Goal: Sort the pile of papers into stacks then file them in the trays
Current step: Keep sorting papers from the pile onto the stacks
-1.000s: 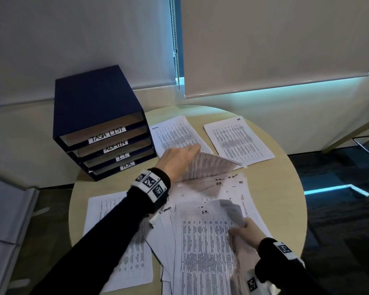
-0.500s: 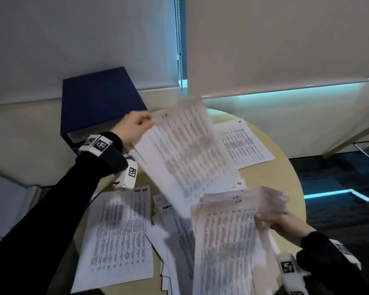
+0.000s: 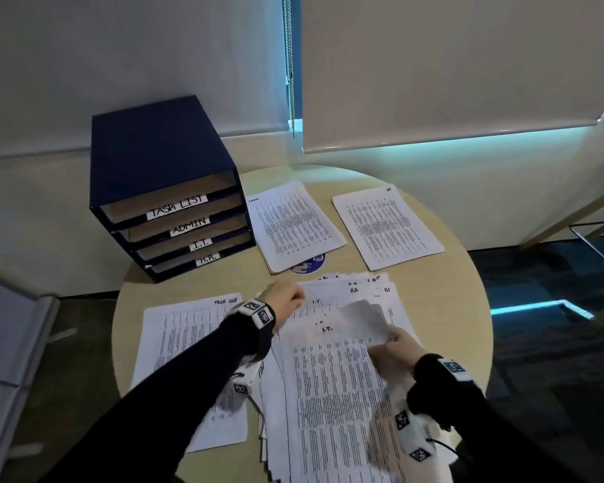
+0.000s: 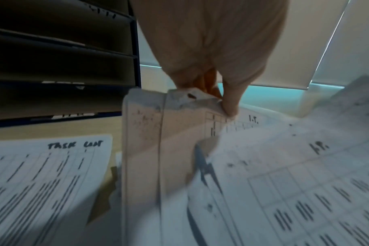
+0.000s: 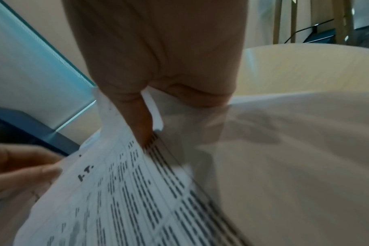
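Observation:
A loose pile of printed papers [image 3: 328,395] lies at the front middle of the round table [image 3: 454,308]. Its top sheet is marked I.T. My left hand [image 3: 288,301] pinches the upturned top-left corner of a few sheets [image 4: 158,141] of the pile, as the left wrist view shows [image 4: 202,94]. At the top-right corner my right hand [image 3: 391,343] grips the top sheet [image 5: 126,191], thumb over it, and its corner [image 3: 363,318] curls upward. The blue tray unit [image 3: 154,162] stands at the back left, with shelves labelled TASK LIST, ADMIN, I.T. and H.R.
Sorted sheets lie apart: one marked TASK LIST [image 3: 185,343] at the front left, one [image 3: 293,224] beside the trays, and another [image 3: 386,226] at the back right. A small blue round sticker [image 3: 309,264] peeks out between them. Closed blinds hang behind.
My left hand let go of the sheet it held up near the trays and came back down to the pile. My right hand lowered the raised pile and now grips the top sheet's corner.

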`<control>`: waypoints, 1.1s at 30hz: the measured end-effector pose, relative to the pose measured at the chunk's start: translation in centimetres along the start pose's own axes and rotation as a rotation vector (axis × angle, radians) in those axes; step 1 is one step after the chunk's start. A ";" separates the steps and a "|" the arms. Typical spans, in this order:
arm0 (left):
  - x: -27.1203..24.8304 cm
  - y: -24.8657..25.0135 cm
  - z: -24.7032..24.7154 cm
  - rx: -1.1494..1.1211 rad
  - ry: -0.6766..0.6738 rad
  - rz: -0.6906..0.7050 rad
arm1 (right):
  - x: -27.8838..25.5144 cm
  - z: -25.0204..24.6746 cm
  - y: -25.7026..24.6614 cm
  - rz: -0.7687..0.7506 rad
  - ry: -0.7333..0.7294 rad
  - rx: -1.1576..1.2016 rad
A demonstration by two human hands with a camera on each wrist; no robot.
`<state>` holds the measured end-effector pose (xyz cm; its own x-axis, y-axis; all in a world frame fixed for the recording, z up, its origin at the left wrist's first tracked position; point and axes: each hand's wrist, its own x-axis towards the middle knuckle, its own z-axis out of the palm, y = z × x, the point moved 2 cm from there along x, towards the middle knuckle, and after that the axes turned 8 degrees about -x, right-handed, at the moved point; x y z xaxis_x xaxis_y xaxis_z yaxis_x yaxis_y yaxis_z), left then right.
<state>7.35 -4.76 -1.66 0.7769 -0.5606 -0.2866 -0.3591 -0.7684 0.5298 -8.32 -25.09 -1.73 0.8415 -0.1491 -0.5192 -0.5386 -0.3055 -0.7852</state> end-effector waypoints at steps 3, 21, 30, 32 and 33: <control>-0.8 0.0 0.2 0.045 0.117 0.027 | -0.2 0.6 0.0 0.005 0.053 0.200; -5.1 -0.2 1.5 -0.690 0.072 -0.221 | 1.8 1.4 2.6 -0.104 0.185 -0.052; -2.6 -3.1 -0.3 -0.048 0.025 -0.323 | 1.1 1.8 1.8 -0.164 0.097 0.046; -2.7 -2.8 -0.5 0.007 0.109 -0.245 | 1.4 1.9 1.7 -0.174 0.119 0.055; -2.8 -2.4 -0.7 0.064 0.150 -0.184 | 1.5 2.0 1.7 -0.178 0.132 0.072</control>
<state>6.41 -1.13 -1.63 0.8986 -0.3613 -0.2491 -0.2329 -0.8737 0.4271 -8.05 -24.00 -4.54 0.9192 -0.2220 -0.3253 -0.3786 -0.2711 -0.8850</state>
